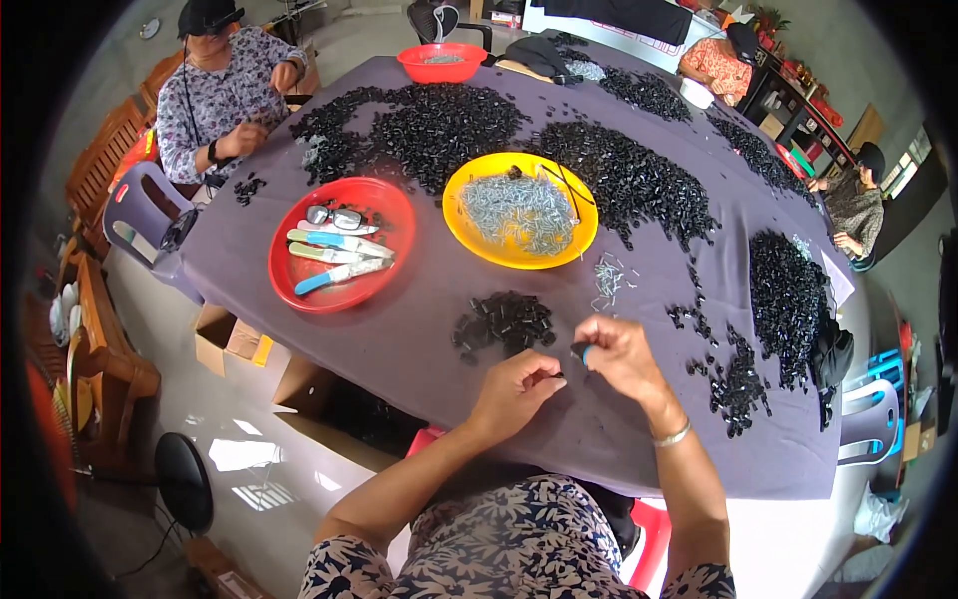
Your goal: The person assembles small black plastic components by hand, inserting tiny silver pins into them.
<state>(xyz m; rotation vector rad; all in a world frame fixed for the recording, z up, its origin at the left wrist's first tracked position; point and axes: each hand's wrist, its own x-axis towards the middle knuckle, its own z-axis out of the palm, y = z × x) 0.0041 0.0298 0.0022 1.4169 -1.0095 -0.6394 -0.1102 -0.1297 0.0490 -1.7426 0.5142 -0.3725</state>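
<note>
My left hand point(511, 395) is held in a pinch over the front of the table. Something tiny may sit at its fingertips, too small to name. Just to its right, my right hand point(627, 361) has its fingers curled together, with a blue band on one finger and a dark patch at the tips; what it grips is hidden. A small heap of short black tubular pieces point(507, 321) lies just beyond my left hand. Beyond my right hand are a few loose thin silvery pins point(607, 282). A yellow plate point(464, 245) farther off holds many more of these pins.
To the left, a red basin point(284, 270) holds several knife-like tools point(344, 272) and a pair of glasses. Large heaps of black pieces point(639, 185) spread over the purple-grey tablecloth point(439, 359). Another red basin point(439, 65) stands far back. Other people sit around the table.
</note>
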